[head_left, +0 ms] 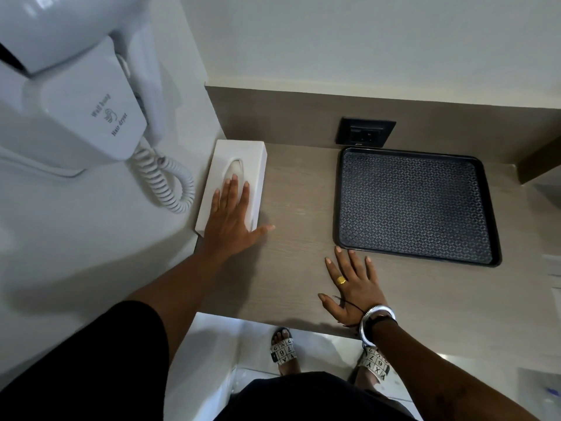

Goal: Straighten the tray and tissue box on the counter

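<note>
Two sets of fingers lie flat and spread, gripping nothing: the left hand (pixel 230 217) presses palm-down on the near end of the white tissue box (pixel 232 183) at centre left, likely to slide it square against the side wall, while the right hand (pixel 352 287) rests released on the bare worktop (pixel 297 208), fingertips just short of the tray's near-left corner. The black tray (pixel 416 205) sits right of centre, close under the wall socket (pixel 365 132), its edges looking slightly askew to the back panel; the hair dryer (pixel 91 95) hangs at upper left.
</note>
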Demonstrator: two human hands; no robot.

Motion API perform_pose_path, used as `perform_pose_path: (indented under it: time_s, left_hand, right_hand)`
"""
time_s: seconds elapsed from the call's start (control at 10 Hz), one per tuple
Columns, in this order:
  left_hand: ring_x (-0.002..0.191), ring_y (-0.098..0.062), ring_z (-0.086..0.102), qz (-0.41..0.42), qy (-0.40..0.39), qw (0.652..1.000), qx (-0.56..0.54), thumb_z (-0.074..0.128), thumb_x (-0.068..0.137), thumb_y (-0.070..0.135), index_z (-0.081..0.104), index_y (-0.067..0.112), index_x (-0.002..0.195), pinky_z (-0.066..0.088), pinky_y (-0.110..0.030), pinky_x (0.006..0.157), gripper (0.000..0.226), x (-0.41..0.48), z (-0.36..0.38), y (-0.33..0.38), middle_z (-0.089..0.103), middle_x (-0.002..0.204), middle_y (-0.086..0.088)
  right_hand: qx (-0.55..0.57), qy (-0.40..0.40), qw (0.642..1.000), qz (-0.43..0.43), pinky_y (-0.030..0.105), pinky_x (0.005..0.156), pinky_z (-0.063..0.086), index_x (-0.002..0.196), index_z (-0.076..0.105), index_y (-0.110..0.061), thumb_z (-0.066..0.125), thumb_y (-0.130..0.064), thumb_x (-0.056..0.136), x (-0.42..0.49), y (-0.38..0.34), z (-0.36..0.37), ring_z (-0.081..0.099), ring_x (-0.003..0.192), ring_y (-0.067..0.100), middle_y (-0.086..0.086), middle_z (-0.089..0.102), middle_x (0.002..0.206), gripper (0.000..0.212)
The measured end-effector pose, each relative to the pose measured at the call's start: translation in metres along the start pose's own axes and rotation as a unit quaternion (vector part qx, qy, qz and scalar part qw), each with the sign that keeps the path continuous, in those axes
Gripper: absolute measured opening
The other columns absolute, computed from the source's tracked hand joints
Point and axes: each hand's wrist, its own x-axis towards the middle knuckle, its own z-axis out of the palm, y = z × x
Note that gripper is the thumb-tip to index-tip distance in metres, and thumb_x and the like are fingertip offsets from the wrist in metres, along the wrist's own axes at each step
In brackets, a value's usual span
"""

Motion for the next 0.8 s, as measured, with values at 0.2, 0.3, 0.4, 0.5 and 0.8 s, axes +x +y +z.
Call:
perform_pose_path:
  time_s: [0.2, 0.3, 0.4, 0.5, 0.8]
  left_hand:
    - [0.152, -0.034, 0.009, 0.017, -0.003, 1.0, 0.018, 0.029, 0.075, 0.087, 0.017, 0.013, 0.155, 0.01, -0.055, 0.123, 0.109, 0.034, 0.0, -0.016, 0.01, 0.165, -0.017]
    - [0.152, -0.033, 0.01, 0.011, 0.001, 1.0, 0.026, 0.029, 0.075, 0.086, 0.018, 0.014, 0.155, 0.008, -0.058, 0.122, 0.108, 0.043, 0.0, -0.016, 0.011, 0.165, -0.017]
    - [0.152, -0.033, 0.008, 0.013, -0.004, 0.999, 0.034, 0.03, 0.075, 0.085, 0.014, 0.015, 0.155, 0.009, -0.059, 0.121, 0.108, 0.043, 0.002, -0.018, 0.009, 0.165, -0.016]
    - [0.153, -0.032, 0.007, 0.01, -0.016, 0.999, 0.036, 0.03, 0.076, 0.085, 0.011, 0.016, 0.155, 0.009, -0.059, 0.121, 0.107, 0.044, 0.001, -0.018, 0.007, 0.165, -0.015]
    - [0.152, -0.034, 0.012, 0.024, 0.025, 0.999, -0.018, 0.028, 0.08, 0.082, 0.017, 0.008, 0.154, 0.012, -0.059, 0.12, 0.105, 0.041, -0.029, 0.013, 0.012, 0.164, -0.02]
  right_hand:
    - [0.007, 0.005, 1.0, 0.001, 0.061, 0.113, 0.02, 0.149, 0.034, -0.023, 0.043, -0.07, 0.081, -0.001, 0.0, 0.001, 0.021, 0.144, 0.037, 0.011, 0.027, 0.159, 0.083]
    - [0.002, 0.003, 1.0, 0.001, 0.061, 0.114, 0.019, 0.15, 0.032, -0.024, 0.043, -0.07, 0.081, 0.0, 0.001, 0.002, 0.021, 0.145, 0.037, 0.01, 0.025, 0.159, 0.084]
    - [0.003, -0.001, 1.0, 0.004, 0.06, 0.114, 0.018, 0.15, 0.032, -0.024, 0.044, -0.07, 0.081, 0.0, 0.001, 0.001, 0.021, 0.144, 0.037, 0.01, 0.026, 0.159, 0.084]
    - [0.004, -0.006, 1.0, 0.004, 0.06, 0.114, 0.018, 0.15, 0.031, -0.024, 0.042, -0.071, 0.082, 0.002, 0.001, 0.001, 0.021, 0.145, 0.037, 0.01, 0.025, 0.159, 0.083]
    - [0.039, -0.001, 0.999, 0.004, 0.058, 0.114, 0.018, 0.147, 0.04, -0.022, 0.043, -0.069, 0.083, -0.003, -0.001, -0.007, 0.025, 0.145, 0.035, 0.009, 0.029, 0.158, 0.079]
